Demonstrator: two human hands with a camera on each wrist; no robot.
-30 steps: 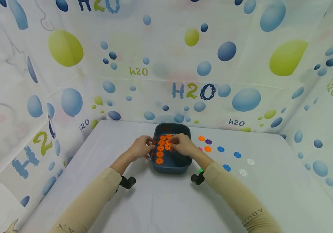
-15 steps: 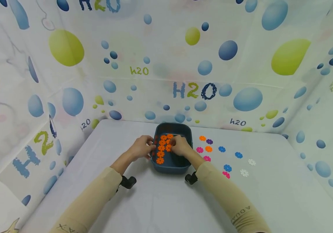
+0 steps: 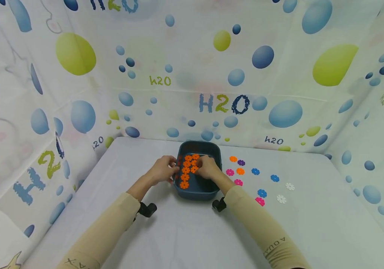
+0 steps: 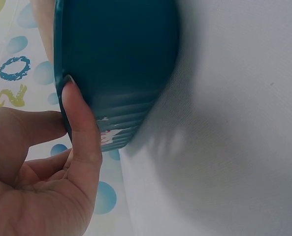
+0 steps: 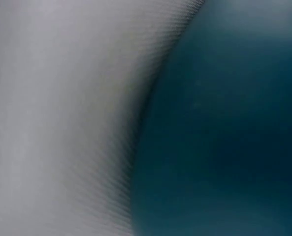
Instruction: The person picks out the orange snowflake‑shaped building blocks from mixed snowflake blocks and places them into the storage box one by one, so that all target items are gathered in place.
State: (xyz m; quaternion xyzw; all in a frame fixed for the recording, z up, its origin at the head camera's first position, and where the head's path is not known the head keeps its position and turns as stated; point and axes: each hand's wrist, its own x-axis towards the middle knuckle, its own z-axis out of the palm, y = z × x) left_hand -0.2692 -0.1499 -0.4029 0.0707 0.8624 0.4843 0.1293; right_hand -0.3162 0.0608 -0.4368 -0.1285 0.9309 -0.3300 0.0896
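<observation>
A dark blue-green plastic bin [image 3: 197, 196] stands on the white cloth, with several orange flower-shaped discs [image 3: 184, 185] lined up along its left side. My left hand [image 3: 161, 170] pinches the bin's left rim; the left wrist view shows thumb and finger on either side of the bin's edge [image 4: 116, 49]. Reaching inside, my right hand [image 3: 207, 167] has its bent fingers at an orange flower-shaped disc [image 3: 194, 170] near the middle, which it seems to pinch, though the hand partly hides it. Only the bin's outer wall [image 5: 224, 123] and the cloth show in the right wrist view.
Right of the bin lie loose flower-shaped discs: orange [image 3: 240, 171], purple [image 3: 241, 163], pink [image 3: 229, 172], blue [image 3: 274, 178] and white [image 3: 281, 199]. A printed curtain [image 3: 178, 56] closes off the table's back and sides.
The right forearm has swung left and the right hand has curled more over the orange discs, uncovering pink discs beside the bin. The left hand keeps its place on the rim.
</observation>
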